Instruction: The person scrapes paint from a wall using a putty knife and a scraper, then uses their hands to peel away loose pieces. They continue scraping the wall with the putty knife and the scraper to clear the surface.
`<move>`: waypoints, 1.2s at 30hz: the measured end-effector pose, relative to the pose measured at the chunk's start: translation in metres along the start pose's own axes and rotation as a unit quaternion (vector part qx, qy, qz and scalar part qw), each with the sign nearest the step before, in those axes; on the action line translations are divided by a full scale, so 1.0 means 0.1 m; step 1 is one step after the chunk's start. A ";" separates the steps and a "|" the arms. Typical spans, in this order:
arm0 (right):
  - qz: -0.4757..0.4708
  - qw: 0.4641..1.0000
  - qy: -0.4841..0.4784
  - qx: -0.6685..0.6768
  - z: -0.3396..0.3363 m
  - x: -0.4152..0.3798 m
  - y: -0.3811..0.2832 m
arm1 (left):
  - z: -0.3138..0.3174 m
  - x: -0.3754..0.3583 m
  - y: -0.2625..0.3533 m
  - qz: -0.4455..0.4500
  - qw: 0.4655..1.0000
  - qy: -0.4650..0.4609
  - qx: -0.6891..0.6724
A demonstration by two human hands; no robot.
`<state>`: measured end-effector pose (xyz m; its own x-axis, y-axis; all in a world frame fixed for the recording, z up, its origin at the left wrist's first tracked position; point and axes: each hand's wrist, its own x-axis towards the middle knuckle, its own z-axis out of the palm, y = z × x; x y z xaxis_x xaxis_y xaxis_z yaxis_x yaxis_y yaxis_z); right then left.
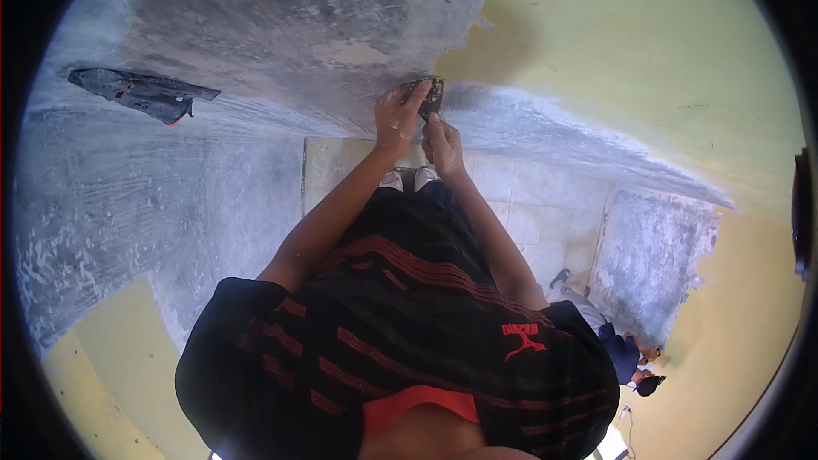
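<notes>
A dark scraper (435, 102) with a broad, dirt-speckled blade is against the wall in front of me, at the border of grey and yellow-green surface. My right hand (442, 146) is closed around its lower end, where the handle is mostly hidden by the fingers. My left hand (397, 122) grips the blade's left side, thumb along it and the other fingers partly out of sight. Pale dust marks the left hand. Grey scraped wall (341, 25) spreads to the left and above, and yellow-green paint (613, 34) with a ragged edge lies to the right.
A dark, ragged-edged object (141, 94) is at the left wall. My shoes (424, 176) stand on the tiled floor (537, 196) close to the wall. Another person (620, 353) is at the lower right, near a partly scraped wall patch (652, 247).
</notes>
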<state>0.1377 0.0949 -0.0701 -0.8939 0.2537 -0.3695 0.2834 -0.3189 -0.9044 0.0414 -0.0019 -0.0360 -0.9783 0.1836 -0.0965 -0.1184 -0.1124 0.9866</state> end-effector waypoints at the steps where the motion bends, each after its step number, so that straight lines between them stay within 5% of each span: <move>1: 0.000 1.000 0.007 0.001 0.03 0.03 0.07 | -0.07 0.01 -0.04 0.007 0.998 0.001 0.058; 13: -0.066 0.993 0.015 0.099 0.29 0.21 0.16 | -0.15 0.11 0.07 0.112 0.990 -0.015 0.084; 15: -0.143 0.986 -0.006 0.089 0.31 0.29 0.01 | -0.11 0.10 0.29 0.138 0.986 -0.020 0.087; 17: -0.129 0.986 -0.003 0.110 0.41 0.24 -0.10 | -0.02 0.05 0.60 0.120 0.993 -0.018 -0.009; 21: -0.095 0.987 0.003 0.129 0.42 0.17 -0.01 | -0.11 0.11 0.41 0.154 0.988 -0.013 0.009; 23: -0.076 0.989 0.000 0.124 0.35 0.16 0.16 | -0.23 0.11 0.26 0.136 0.954 -0.013 0.265; 24: -0.053 0.992 -0.007 0.118 0.34 0.16 0.15 | -0.21 0.13 0.20 0.139 0.954 -0.016 0.264; 26: -0.048 0.992 -0.005 0.118 0.33 0.17 0.16 | -0.20 0.14 0.04 0.117 0.989 -0.020 0.090; 30: -0.025 0.992 -0.002 0.121 0.36 0.09 0.04 | -0.18 0.09 0.24 0.102 0.987 -0.022 0.121; 36: -0.071 0.996 0.018 0.042 0.38 0.01 -0.26 | -0.06 0.02 0.46 0.087 0.996 -0.002 -0.009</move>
<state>0.1167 0.0687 -0.0391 -0.9097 0.3334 -0.2476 0.1232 -0.3528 -0.9276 0.0325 -0.0128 0.0080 -0.9834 0.1643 0.0772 0.0506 -0.1604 0.9858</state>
